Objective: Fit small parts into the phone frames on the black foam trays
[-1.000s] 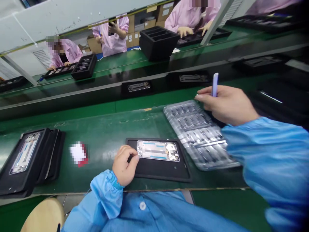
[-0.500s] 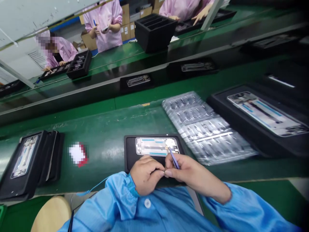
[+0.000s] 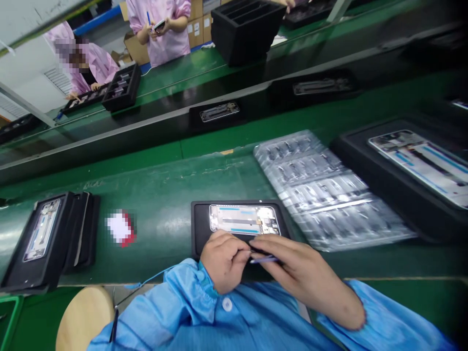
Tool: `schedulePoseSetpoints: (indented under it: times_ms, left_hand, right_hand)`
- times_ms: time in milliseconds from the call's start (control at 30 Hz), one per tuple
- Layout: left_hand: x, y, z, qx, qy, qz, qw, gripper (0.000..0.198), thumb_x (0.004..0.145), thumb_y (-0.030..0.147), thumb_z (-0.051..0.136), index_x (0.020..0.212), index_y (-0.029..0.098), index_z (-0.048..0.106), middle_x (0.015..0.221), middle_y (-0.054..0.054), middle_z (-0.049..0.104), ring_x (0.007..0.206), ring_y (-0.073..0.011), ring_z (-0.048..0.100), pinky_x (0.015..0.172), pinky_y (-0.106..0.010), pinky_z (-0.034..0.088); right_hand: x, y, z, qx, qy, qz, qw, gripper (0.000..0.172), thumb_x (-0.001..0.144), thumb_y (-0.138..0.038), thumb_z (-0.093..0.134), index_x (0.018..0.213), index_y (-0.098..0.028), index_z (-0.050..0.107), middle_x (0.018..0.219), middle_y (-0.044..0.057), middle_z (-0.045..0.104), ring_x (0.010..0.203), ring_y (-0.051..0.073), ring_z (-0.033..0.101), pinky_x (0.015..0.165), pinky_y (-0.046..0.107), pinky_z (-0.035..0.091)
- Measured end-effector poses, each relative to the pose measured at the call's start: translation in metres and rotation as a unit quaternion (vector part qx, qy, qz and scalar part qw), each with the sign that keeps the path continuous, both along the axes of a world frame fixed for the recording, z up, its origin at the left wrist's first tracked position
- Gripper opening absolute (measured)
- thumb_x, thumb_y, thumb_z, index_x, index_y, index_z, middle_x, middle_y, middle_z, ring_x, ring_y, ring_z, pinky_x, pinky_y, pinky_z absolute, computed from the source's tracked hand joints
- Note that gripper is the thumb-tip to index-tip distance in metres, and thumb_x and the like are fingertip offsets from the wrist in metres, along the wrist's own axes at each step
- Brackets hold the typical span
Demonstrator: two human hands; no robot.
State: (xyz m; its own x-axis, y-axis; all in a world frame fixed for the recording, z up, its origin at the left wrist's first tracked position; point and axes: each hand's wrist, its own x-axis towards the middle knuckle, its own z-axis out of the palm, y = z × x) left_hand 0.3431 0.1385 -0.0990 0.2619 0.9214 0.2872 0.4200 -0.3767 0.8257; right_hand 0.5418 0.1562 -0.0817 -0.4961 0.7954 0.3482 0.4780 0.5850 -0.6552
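Note:
Just in front of my body, my left hand (image 3: 224,259) is closed in a pinch. What sits between its thumb and forefinger is too small to make out. My right hand (image 3: 307,273) meets those fingertips and holds purple tweezers (image 3: 263,260), which lie nearly flat under its stretched fingers. Right beyond both hands, a phone frame (image 3: 234,219) with blue strips and a dark central cable rests in a black foam tray (image 3: 201,231). The knuckles of my left hand overlap the tray's near edge.
Right of the tray lies a clear plastic blister tray (image 3: 321,195) of small parts, then a larger foam tray (image 3: 351,161) with another phone frame. Stacked foam trays (image 3: 54,273) stand at left. Across the belt, people in pink work beside a black box (image 3: 244,36).
My right hand has flattened its fingers, and the tweezers have swung from pointing up at the phone frame to lying level by my left fingertips. The view has shifted slightly.

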Motion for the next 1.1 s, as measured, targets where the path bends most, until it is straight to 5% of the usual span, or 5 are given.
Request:
schedulePoseSetpoints:
  times_ms: [200, 433, 667, 867, 1100]
  left_hand:
    - [0.003, 0.018, -0.002, 0.042, 0.031, 0.002, 0.999, 0.012, 0.094, 0.026, 0.055, 0.1, 0.02, 0.064, 0.091, -0.006, 0.069, 0.092, -0.0201, 0.062, 0.086, -0.037, 0.053]
    - [-0.024, 0.048, -0.013, 0.034, 0.3, 0.031, 0.953, 0.06, 0.074, 0.046, 0.08, 0.123, 0.021, 0.057, 0.135, -0.013, 0.058, 0.134, -0.0401, 0.04, 0.105, -0.064, 0.035]
    - [-0.044, 0.023, -0.013, 0.017, 0.319, -0.034, 0.947, 0.052, 0.078, 0.043, 0.077, 0.123, 0.028, 0.057, 0.141, -0.006, 0.057, 0.136, -0.0373, 0.038, 0.106, -0.062, 0.031]
    - [-0.049, 0.018, -0.014, 0.014, 0.283, -0.066, 0.957, 0.045, 0.083, 0.041, 0.072, 0.124, 0.028, 0.059, 0.131, -0.004, 0.065, 0.128, -0.0329, 0.046, 0.104, -0.058, 0.031]
    - [-0.053, 0.018, -0.019, 0.037, 0.246, -0.078, 0.965, 0.016, 0.084, 0.041, 0.07, 0.092, 0.027, 0.07, 0.122, 0.003, 0.07, 0.126, -0.0335, 0.047, 0.102, -0.058, 0.03]
  right_hand:
    - [0.007, 0.016, 0.009, 0.037, -0.045, 0.008, 0.998, 0.021, 0.094, -0.015, 0.051, 0.104, -0.024, 0.067, 0.099, 0.001, 0.074, 0.089, 0.015, 0.071, 0.079, 0.026, 0.057]
    - [0.019, 0.06, -0.014, 0.118, -0.142, -0.034, 0.982, 0.02, 0.09, -0.013, 0.05, 0.104, -0.017, 0.064, 0.104, 0.008, 0.071, 0.093, 0.022, 0.069, 0.081, 0.035, 0.056]
    - [0.004, 0.064, -0.034, 0.106, -0.186, 0.015, 0.977, 0.021, 0.091, -0.013, 0.05, 0.103, -0.018, 0.066, 0.117, 0.009, 0.068, 0.102, 0.021, 0.067, 0.083, 0.033, 0.057]
    - [-0.003, 0.049, -0.049, 0.173, -0.221, 0.012, 0.96, 0.018, 0.093, -0.014, 0.054, 0.102, -0.015, 0.069, 0.116, 0.011, 0.07, 0.1, 0.022, 0.068, 0.086, 0.035, 0.056]
    - [-0.002, 0.049, -0.05, 0.181, -0.239, 0.033, 0.953, 0.023, 0.091, -0.01, 0.051, 0.105, -0.014, 0.069, 0.117, 0.01, 0.07, 0.1, 0.022, 0.068, 0.085, 0.036, 0.056]
